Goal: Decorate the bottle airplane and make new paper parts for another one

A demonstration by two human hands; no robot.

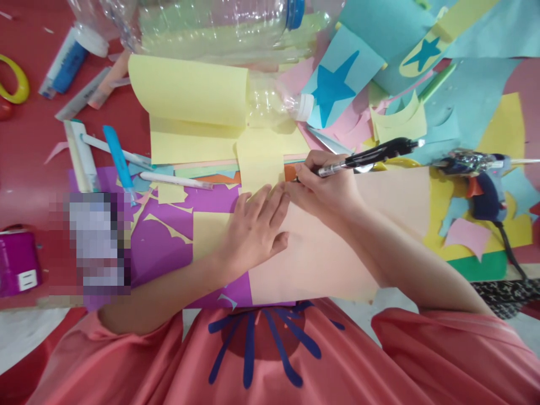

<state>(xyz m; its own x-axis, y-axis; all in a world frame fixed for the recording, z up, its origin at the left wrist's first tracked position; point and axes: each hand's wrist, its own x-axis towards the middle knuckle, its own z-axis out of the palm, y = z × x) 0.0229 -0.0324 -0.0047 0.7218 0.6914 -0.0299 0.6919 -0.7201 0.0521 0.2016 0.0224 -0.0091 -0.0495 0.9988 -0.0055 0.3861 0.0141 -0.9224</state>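
Between the fingers of my right hand (323, 180) is a black pen (371, 154), its tip down at the right edge of a small yellow paper strip (260, 160). My left hand (257, 228) lies flat with fingers stretched out, its fingertips at the lower end of that strip. Beneath both hands is a large pale peach sheet (316, 259), partly covered by my forearms. A bit of orange paper (290, 171) shows beside the pen tip. Purple paper (164, 242) lies under the left wrist.
Plastic bottles (211, 25) lie at the back beside a curled yellow sheet (189, 93). Scissors (327, 139) rest past my right hand. A glue gun (485, 188) with a cord is at right. Markers (120, 157), paper scraps and a blurred-out rectangular object (97, 242) sit left.
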